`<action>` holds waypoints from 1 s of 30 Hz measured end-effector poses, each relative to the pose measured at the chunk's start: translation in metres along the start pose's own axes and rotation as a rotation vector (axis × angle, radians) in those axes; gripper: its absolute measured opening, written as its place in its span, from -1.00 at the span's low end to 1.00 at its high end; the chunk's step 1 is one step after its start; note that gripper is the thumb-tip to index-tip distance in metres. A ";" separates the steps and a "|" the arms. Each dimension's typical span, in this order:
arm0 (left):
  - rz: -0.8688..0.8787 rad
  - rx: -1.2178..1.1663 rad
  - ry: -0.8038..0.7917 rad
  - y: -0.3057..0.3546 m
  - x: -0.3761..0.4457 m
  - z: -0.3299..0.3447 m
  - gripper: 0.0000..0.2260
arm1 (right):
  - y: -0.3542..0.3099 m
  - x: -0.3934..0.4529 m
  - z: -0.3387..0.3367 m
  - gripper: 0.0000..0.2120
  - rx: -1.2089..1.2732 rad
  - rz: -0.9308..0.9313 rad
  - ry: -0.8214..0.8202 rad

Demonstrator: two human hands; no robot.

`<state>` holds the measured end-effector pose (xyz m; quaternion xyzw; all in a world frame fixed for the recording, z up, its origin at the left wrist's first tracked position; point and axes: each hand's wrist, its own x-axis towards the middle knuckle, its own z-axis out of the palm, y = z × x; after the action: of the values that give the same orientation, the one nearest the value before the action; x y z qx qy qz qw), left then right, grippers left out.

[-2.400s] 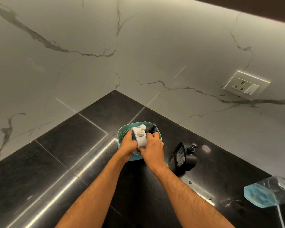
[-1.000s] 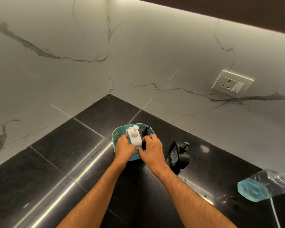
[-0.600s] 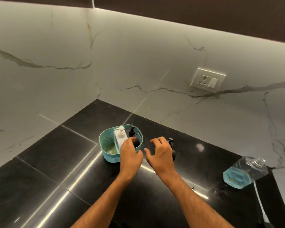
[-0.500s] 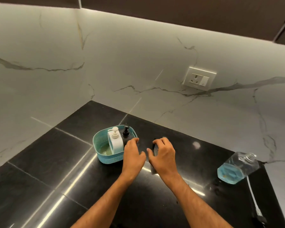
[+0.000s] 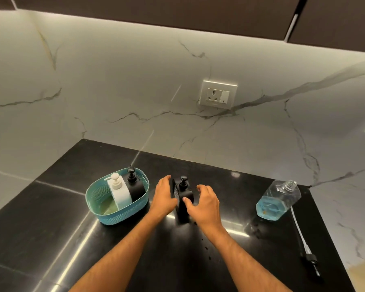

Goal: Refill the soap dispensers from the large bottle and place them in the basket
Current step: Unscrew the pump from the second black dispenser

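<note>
A: Soap dispensers first: where do they stand?

B: A white dispenser (image 5: 118,191) and a black dispenser (image 5: 134,186) sit upright in the teal basket (image 5: 97,199). A third dispenser (image 5: 183,197), black, stands on the tabletop (image 5: 51,234) just beside the basket, between both hands.

A: And the hands?

B: Left hand (image 5: 163,198) lies flat against its left side, fingers fairly straight, pressing. Right hand (image 5: 204,204) arches over its right side, fingers (image 5: 200,189) curled but spread, not plainly clamped. I judge it released, about to close.

A: How should the grasp go?

B: Probably squeeze low on the body, not the pump, keep it upright, and lift clear of the basket rim. The large bottle (image 5: 277,200) lies uncapped, well apart to the right.
</note>
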<state>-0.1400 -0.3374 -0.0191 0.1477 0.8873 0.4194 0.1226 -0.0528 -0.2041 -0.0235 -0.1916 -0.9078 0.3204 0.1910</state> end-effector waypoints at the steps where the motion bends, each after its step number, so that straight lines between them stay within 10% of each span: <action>1: 0.006 0.011 -0.017 -0.001 0.004 0.000 -0.17 | 0.001 0.002 0.003 -0.42 0.001 0.014 -0.013; 30: 0.316 -0.146 -0.175 -0.008 0.001 -0.007 -0.39 | 0.007 -0.003 -0.055 -0.49 0.212 -0.046 -0.203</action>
<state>-0.1444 -0.3474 -0.0209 0.3119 0.8060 0.4824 0.1424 -0.0224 -0.1721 0.0108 -0.1158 -0.8877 0.4279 0.1246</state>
